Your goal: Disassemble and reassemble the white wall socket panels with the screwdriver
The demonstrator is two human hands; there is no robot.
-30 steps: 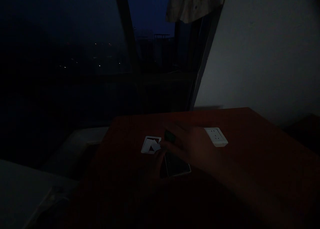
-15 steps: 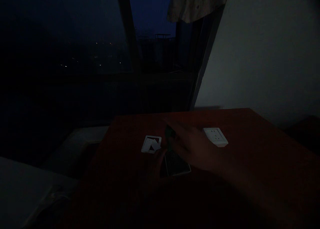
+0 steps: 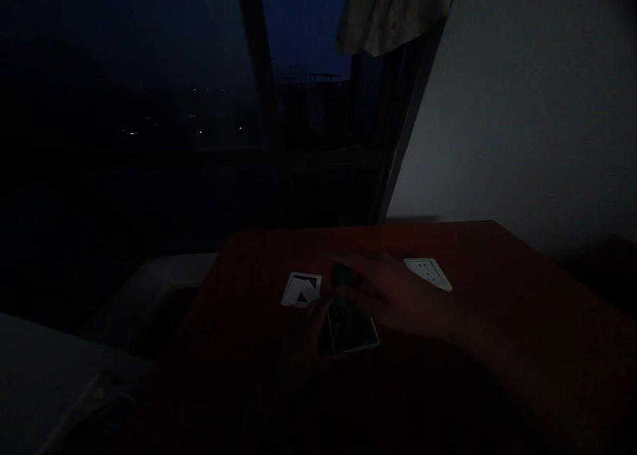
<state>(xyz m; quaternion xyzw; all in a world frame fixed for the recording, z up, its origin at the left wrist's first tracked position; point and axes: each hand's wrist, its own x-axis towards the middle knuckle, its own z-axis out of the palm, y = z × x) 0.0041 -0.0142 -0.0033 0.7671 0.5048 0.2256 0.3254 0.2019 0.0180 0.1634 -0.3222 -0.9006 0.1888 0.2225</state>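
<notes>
Pinching a small, dark green, rounded object between thumb and fingers, my right hand reaches in from the right with its grip narrow. The green object sits at my fingertips, on the left side of that hand, above the far end of a dark, flat, squarish panel with a thin pale rim. I cannot tell whether the object touches the panel. My left hand is very dim at the panel's left edge, thumb and fingers apart around that side; I cannot tell whether it grips the panel or only rests against it.

Just beyond my left fingertips, a white, squarish frame with pale flat pieces lying across its opening rests on the reddish-brown tabletop. Past my right hand, partly covered by it, lies a white wall-socket plate with small dark slots. Behind the table stand a dark window with dusk-blue panes, a pale, wrinkled curtain and a plain grey-white wall.
</notes>
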